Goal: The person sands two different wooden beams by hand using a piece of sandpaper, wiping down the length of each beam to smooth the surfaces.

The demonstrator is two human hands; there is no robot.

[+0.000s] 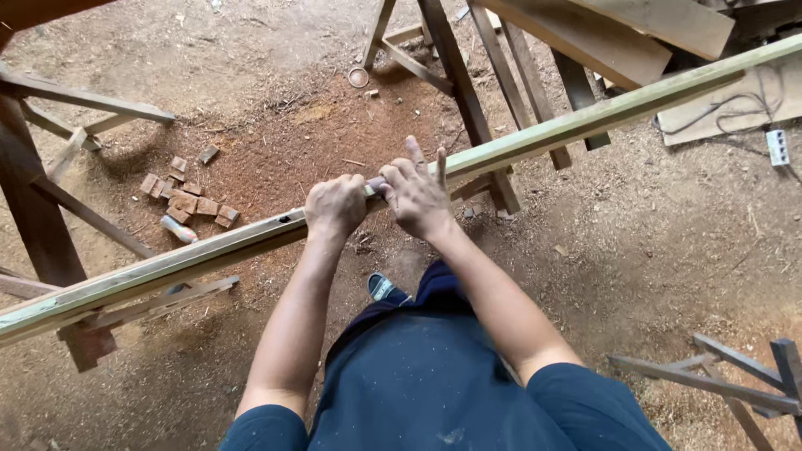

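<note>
Holding the long wooden beam [585,121] across the two sawhorses, I have my left hand [334,207] wrapped in a closed fist around it near its middle. My right hand [416,196] sits just beside it on the same stretch, thumb and lower fingers pinching a small pale piece [376,184] against the wood while the index and middle fingers stand up free. What that piece is I cannot tell; it is mostly hidden between my hands. The beam runs slantwise from the low left to the upper right, its top face greenish and pale, with a small dark slot [284,220] just left of my fist.

By my judgement I am in the middle of working this spot on the beam's surface, steadying with one hand and pressing with the other. Any following stroke would need the fist firm so the beam does not roll on its supports.

Beyond it, the right sawhorse [468,100] carries the beam; small wood blocks [185,199] lie on the sawdust floor [652,242], and my shoe [384,288] shows below.
</note>
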